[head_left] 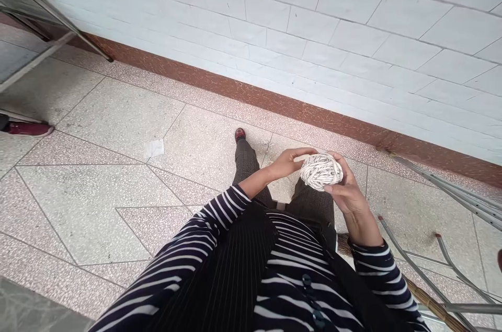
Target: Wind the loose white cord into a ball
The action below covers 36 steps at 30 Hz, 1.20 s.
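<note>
A ball of white cord with dark flecks, wound into a thick oval bundle, is held in front of my thighs. My right hand grips its right side, with the thumb across the front and the fingers behind. From the other side, my left hand touches the ball's left end; some of its fingertips are hidden by the cord. On the floor past the ball, a small pale scrap lies near the wall.
A tiled white wall with a red-brown skirting runs ahead. A metal-framed table stands at the left, near another person's red shoe. Metal tubing and a straw broom are at the right. A white paper piece lies on the floor.
</note>
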Tool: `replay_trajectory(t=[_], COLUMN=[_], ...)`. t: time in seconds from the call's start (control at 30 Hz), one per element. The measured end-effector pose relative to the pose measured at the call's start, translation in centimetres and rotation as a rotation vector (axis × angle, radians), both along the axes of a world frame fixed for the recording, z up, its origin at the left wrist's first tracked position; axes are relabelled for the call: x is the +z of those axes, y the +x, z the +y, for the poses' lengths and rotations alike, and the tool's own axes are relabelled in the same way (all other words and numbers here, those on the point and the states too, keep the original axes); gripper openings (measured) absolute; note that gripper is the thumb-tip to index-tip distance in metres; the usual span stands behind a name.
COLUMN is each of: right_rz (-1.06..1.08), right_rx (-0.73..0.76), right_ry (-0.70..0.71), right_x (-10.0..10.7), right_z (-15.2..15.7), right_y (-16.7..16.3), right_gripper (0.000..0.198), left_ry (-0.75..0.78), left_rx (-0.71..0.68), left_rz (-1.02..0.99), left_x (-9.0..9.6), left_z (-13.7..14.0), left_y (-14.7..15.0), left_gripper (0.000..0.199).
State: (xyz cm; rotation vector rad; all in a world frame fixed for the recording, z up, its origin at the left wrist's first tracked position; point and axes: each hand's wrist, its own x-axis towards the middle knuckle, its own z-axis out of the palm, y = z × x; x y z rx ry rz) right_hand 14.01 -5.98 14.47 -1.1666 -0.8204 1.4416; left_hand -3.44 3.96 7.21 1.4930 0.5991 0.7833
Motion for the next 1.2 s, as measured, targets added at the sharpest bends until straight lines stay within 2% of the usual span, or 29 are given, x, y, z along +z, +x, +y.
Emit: replay_trajectory(t=[0.13, 0.3, 0.5, 0.63, 0.7, 0.8, 0.9, 1.0, 1.1, 1.2], right_rz=[-0.017, -0.024, -0.004, -0.029, -0.118, -0.388, -0.714, -0.978, -1.076, -1.092], right_rx=[-0.013, -0.102, -0.118, -0.208, -0.282, -0.369, -0.404, -0.445, -0.395, -0.225], right_ry=[-0.001, -0.002, -0.008, 0.003, 0.033, 0.102, 0.220, 0.310, 0.259, 0.128], right_x=[0.1, 0.4, 1.3, 0.7, -0.3, -1.9, -2.9, -3.7, -5.4, -8.0], right_z=[-0.1, -0.1, -0.2, 0.6, 1.4, 2.6, 3.8, 4.9, 5.4, 4.8], right_y=[0.0, -0.2, -0.7, -0.2, 0.2, 1.0, 1.9, 2.6, 2.7, 2.3], right_gripper=[0.084, 0.069, 0.069, 0.068, 0.066, 0.069, 0.071, 0.069, 0.066, 0.064], left_ry=[-0.011, 0.183, 0.129, 0.106, 0.059, -0.045, -0.121, -0.116, -0.098, -0.076], left_rx=[0.034, 0.097, 0.084, 0.005, -0.078, -0.168, -0.189, -0.211, -0.266, -0.268], left_rz=[0.075, 0.293, 0.398, 0.366, 0.320, 0.251, 0.233, 0.280, 0.298, 0.322], left_x=[-1.0, -1.9, -3.7, -4.6, -4.8, -4.8, -4.7, -4.4, -3.4, -2.2], left_z=[-0.6, -0.1, 1.1, 0.4, -0.5, -1.9, -2.9, -3.3, -3.4, -2.6], left_y=[0.3, 0.2, 0.3, 0.1, 0.0, -0.3, -1.0, -2.0, -3.0, -3.4], left_gripper=[0.027, 0.020, 0.022, 0.029, 0.030, 0.028, 0.028, 0.028, 0.029, 0.030])
